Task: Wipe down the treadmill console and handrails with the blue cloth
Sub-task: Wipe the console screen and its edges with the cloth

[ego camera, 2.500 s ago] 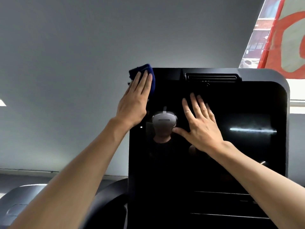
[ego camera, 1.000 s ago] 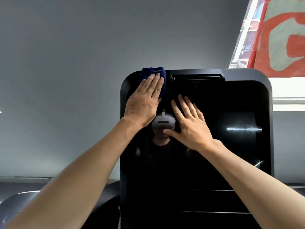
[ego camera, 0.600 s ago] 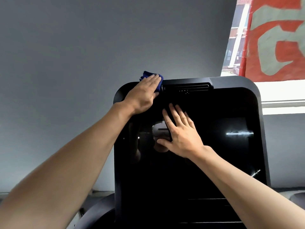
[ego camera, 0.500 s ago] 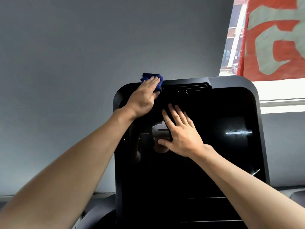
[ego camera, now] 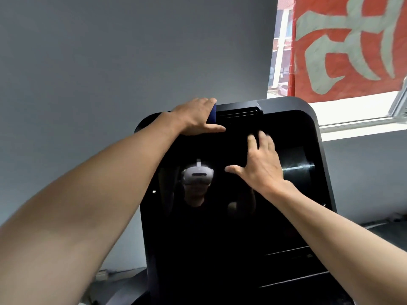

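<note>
The black glossy treadmill console (ego camera: 231, 227) fills the middle of the head view, standing upright. My left hand (ego camera: 195, 116) lies over its top edge, left of the vent slot (ego camera: 237, 111). Its fingers curl over the edge and its thumb points right along the front. The blue cloth (ego camera: 212, 115) is under this hand; only a small strip shows beside the fingers. My right hand (ego camera: 259, 166) rests flat on the screen with fingers spread and pointing up, below the vent. The handrails are not in view.
A grey wall (ego camera: 110, 73) stands behind the console. A window with a red banner (ego camera: 352, 45) is at the upper right, its sill (ego camera: 363, 124) just beside the console's right corner. The floor edge (ego camera: 114, 276) shows at lower left.
My left hand slid with the cloth from the upper left face up onto the top edge and now wraps over it. My right hand shifted right and slightly higher on the screen.
</note>
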The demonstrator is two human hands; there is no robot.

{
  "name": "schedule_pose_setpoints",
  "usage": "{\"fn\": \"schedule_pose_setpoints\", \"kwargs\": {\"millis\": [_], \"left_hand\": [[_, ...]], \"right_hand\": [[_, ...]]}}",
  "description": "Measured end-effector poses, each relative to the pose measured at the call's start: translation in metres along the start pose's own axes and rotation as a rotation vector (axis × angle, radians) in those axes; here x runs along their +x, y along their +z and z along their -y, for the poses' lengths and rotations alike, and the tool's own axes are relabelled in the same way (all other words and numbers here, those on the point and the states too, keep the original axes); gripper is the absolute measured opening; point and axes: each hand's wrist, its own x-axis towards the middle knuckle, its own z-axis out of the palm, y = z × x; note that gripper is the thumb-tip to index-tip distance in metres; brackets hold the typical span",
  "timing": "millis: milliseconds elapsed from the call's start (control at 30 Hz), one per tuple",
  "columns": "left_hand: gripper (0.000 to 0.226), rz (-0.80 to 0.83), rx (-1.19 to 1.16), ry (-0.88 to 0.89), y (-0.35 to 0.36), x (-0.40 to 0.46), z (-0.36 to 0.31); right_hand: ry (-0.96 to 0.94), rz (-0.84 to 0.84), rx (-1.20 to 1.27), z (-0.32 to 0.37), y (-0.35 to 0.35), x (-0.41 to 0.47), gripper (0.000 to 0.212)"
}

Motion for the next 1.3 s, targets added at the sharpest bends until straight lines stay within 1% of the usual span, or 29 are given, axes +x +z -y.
{"fn": "schedule_pose_setpoints", "kwargs": {"millis": [100, 133, 167, 233, 333, 400, 500, 600, 733, 800, 900, 967, 1033, 1100, 1167, 1233, 1300], "left_hand": [[0.064, 0.001, -0.031, -0.085, -0.001, 0.011, -0.004], [0.063, 0.013, -0.033, -0.121, -0.002, 0.012, -0.007], [0.065, 0.018, -0.023, -0.154, -0.003, 0.014, -0.011], [0.068, -0.037, 0.019, -0.214, 0.000, 0.015, -0.019], [0.078, -0.197, 0.163, -0.254, 0.019, 0.000, -0.032], [0.083, -0.269, 0.285, -0.262, 0.040, -0.018, -0.038], [0.091, -0.347, 0.388, -0.210, 0.073, -0.041, -0.041], [0.094, -0.355, 0.450, -0.143, 0.085, -0.047, -0.036], [0.090, -0.379, 0.443, -0.062, 0.076, -0.034, -0.044], [0.087, -0.394, 0.393, -0.008, 0.076, -0.015, -0.069], [0.081, -0.383, 0.332, 0.041, 0.075, 0.012, -0.101], [0.077, -0.355, 0.339, 0.094, 0.067, 0.011, -0.096], [0.074, -0.313, 0.381, 0.143, 0.057, 0.000, -0.078], [0.071, -0.321, 0.410, 0.146, 0.051, -0.014, -0.058], [0.069, -0.339, 0.437, 0.125, 0.052, -0.024, -0.046], [0.069, -0.331, 0.441, 0.091, 0.055, -0.026, -0.042], [0.069, -0.329, 0.397, 0.037, 0.054, -0.020, -0.047]], "right_hand": [[-0.024, 0.052, -0.056, 0.000, 0.010, 0.002, 0.116], [-0.025, 0.062, -0.064, 0.000, 0.011, 0.003, 0.117], [-0.019, 0.074, -0.066, 0.000, 0.012, 0.003, 0.117], [-0.012, 0.081, -0.057, -0.002, 0.011, 0.003, 0.116], [-0.040, 0.048, -0.037, -0.006, 0.013, 0.001, 0.116], [-0.058, 0.007, -0.031, -0.009, 0.018, -0.001, 0.115], [-0.088, -0.027, -0.006, -0.018, 0.020, -0.002, 0.112], [-0.127, -0.040, 0.012, -0.026, 0.020, -0.003, 0.110], [-0.132, -0.044, 0.077, -0.030, 0.024, -0.005, 0.108], [-0.128, -0.041, 0.125, -0.030, 0.024, -0.005, 0.108], [-0.170, 0.009, 0.122, -0.042, 0.019, -0.005, 0.113], [-0.236, 0.015, 0.110, -0.058, 0.010, -0.003, 0.111], [-0.272, -0.007, 0.084, -0.077, 0.001, 0.001, 0.105], [-0.225, -0.016, 0.052, -0.091, -0.006, 0.004, 0.102], [-0.150, 0.017, 0.044, -0.097, -0.007, 0.004, 0.104], [-0.145, 0.048, 0.029, -0.096, -0.002, 0.002, 0.105], [-0.156, 0.058, 0.046, -0.092, 0.001, 0.002, 0.104]]}}
